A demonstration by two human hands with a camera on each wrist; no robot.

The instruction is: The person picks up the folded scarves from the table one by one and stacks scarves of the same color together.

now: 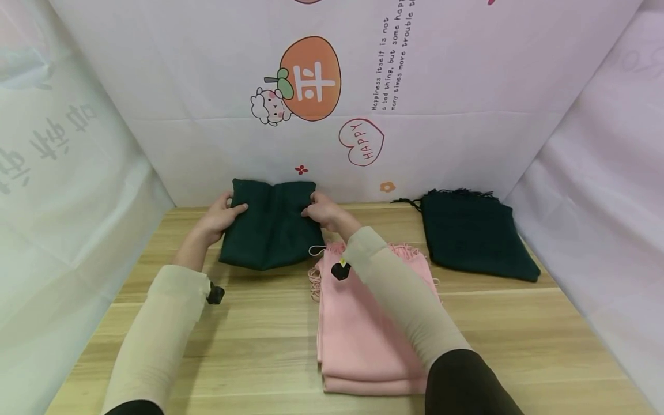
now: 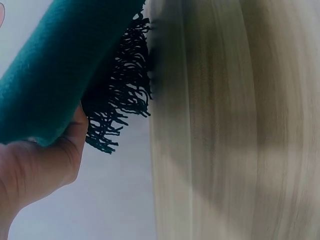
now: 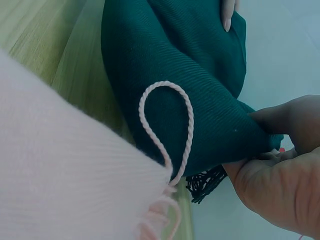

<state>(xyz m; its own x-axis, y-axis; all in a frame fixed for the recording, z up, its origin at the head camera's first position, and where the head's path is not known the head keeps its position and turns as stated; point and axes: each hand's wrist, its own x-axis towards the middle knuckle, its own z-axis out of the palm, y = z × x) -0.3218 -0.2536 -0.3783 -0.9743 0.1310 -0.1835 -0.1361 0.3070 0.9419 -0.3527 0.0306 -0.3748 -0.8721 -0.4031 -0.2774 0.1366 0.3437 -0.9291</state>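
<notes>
A dark green folded scarf (image 1: pixel 272 225) is held up over the back left of the table by both hands. My left hand (image 1: pixel 217 219) grips its left edge, thumb on the near face. On the opposite edge, my right hand (image 1: pixel 329 212) pinches the cloth between thumb and fingers. The scarf sags along a crease down its middle. In the left wrist view its dark fringe (image 2: pixel 122 85) hangs on the far side, beside the left hand (image 2: pixel 45 165). A folded pink scarf (image 1: pixel 358 340) lies under the right forearm, its twisted tassel loop (image 3: pixel 190 125) showing against the green cloth.
Another dark green folded scarf (image 1: pixel 474 233) lies at the back right, fringe toward the wall. The wooden table (image 1: pixel 249 346) meets a printed white cloth wall (image 1: pixel 207 144) behind, with white cloth (image 1: pixel 607 173) hanging at both sides.
</notes>
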